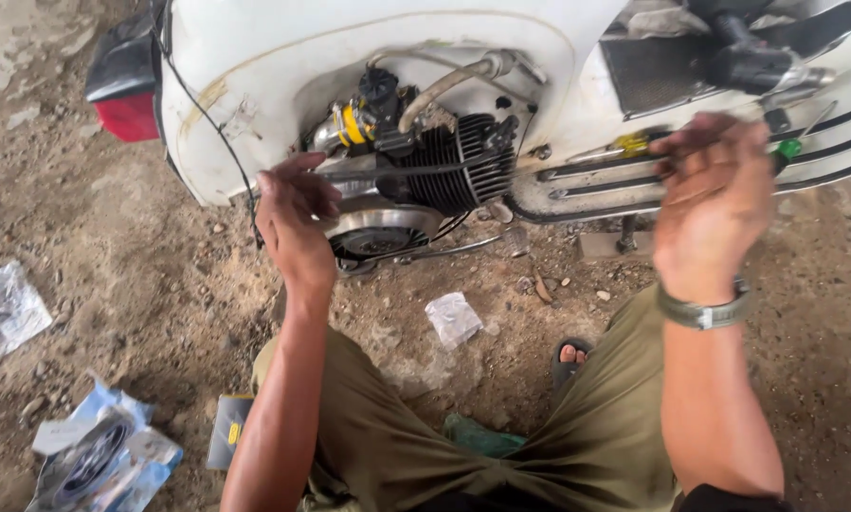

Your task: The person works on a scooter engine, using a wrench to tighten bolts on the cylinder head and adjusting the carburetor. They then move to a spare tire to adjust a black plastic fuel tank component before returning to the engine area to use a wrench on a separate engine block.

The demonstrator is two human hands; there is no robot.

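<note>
Olive trousers (501, 446) fill the bottom of my view, my knees spread as I squat before a white scooter (283, 66) lying on bare dirt. Its exposed engine (444, 166), upper centre, shows black cooling fins, a yellow-banded part at the upper left and a round silvery cover below. My left hand (293, 213) touches the engine's left side, fingers curled loosely around a thin dark rod (416, 169) that runs across the fins. My right hand (715, 204), with a watch (705, 313) on its wrist, is raised by the footboard, blurred; I cannot tell whether it grips anything. Outward on the ground lie a small clear plastic bag (454, 318), a dark box with a yellow mark (228, 431), a blue-and-white packet (99, 460) and crumpled clear wrapping (4, 313) at the left edge.
</note>
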